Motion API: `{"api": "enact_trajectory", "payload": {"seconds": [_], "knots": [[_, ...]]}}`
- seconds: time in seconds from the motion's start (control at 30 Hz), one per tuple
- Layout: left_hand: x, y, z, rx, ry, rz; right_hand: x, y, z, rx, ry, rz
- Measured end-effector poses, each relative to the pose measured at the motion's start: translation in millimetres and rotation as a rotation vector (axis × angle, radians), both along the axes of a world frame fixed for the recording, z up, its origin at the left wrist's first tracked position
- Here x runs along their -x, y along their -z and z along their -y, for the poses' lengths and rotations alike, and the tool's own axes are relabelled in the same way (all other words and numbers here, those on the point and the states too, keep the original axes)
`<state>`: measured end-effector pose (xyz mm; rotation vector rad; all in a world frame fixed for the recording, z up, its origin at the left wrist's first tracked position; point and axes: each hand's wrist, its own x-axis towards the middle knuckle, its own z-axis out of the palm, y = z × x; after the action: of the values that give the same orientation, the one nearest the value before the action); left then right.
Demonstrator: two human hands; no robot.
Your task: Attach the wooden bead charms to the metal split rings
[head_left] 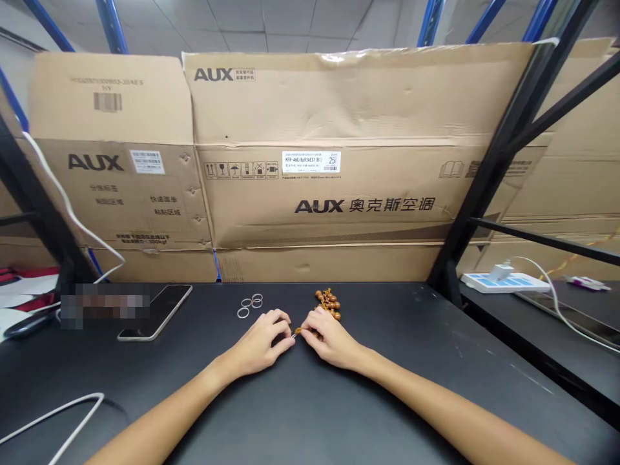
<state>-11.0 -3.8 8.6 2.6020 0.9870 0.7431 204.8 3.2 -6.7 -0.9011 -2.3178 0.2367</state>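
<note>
My left hand (264,339) and my right hand (329,337) rest on the black table (387,361), fingertips meeting in a pinch near the middle. Between them is a small metal ring and a brown wooden bead (299,331); the left fingers pinch the ring, the right fingers pinch the bead. Just behind my right hand lies a small heap of brown gourd-shaped wooden beads (329,301). Three loose metal key rings (250,305) lie on the table behind my left hand.
A smartphone (155,312) lies face up at the left. White cables (58,413) run along the left side. Large AUX cardboard boxes (334,161) stand behind the table. A black shelf post (484,187) rises at the right, with a white power strip (504,280) beyond.
</note>
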Motion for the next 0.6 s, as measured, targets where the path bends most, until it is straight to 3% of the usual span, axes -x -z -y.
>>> {"api": "enact_trajectory", "payload": {"seconds": [0.27, 0.5, 0.6], "knots": [[-0.1, -0.3, 1.5, -0.048, -0.006, -0.006, -0.5, -3.0, 3.8, -0.012, -0.074, 0.039], [0.0, -1.0, 2.1, -0.061, -0.004, 0.0, 0.7, 2.6, -0.4, -0.052, 0.048, 0.038], [0.0, -0.8, 1.9, -0.044, -0.023, -0.005, 0.5, 2.2, 0.4, -0.051, 0.023, 0.043]]}}
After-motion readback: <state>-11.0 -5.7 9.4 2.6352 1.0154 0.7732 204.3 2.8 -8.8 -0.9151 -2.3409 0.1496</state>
